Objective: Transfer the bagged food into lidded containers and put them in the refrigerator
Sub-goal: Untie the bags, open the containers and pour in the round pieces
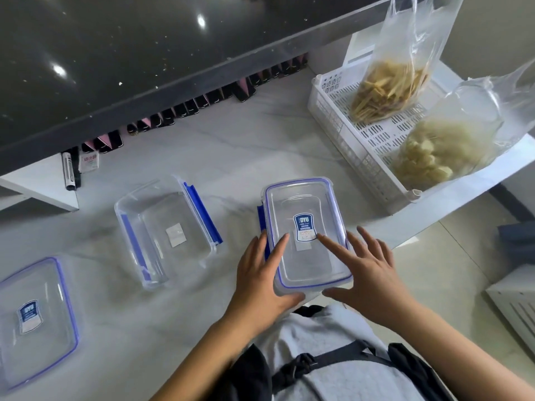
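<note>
the clear rectangular plastic container with a blue-edged lid [307, 227] sat at the near edge of the pale marbled table [231, 146], both hands flat and spread on it, gripping nothing: left hand [260, 279] along its side, right hand [367, 279] on the lid. best to free each blue side clip [261, 218], steady the base, then lift the lid level. the clear bags of food [388, 91] lay in the white perforated basket [327, 111], well apart.

Bright, even light fills the pale surface [220, 146] with only soft, faint shadows, two white glare spots shine on the dark glossy panel [121, 44], and straight edges bow toward the corners.
</note>
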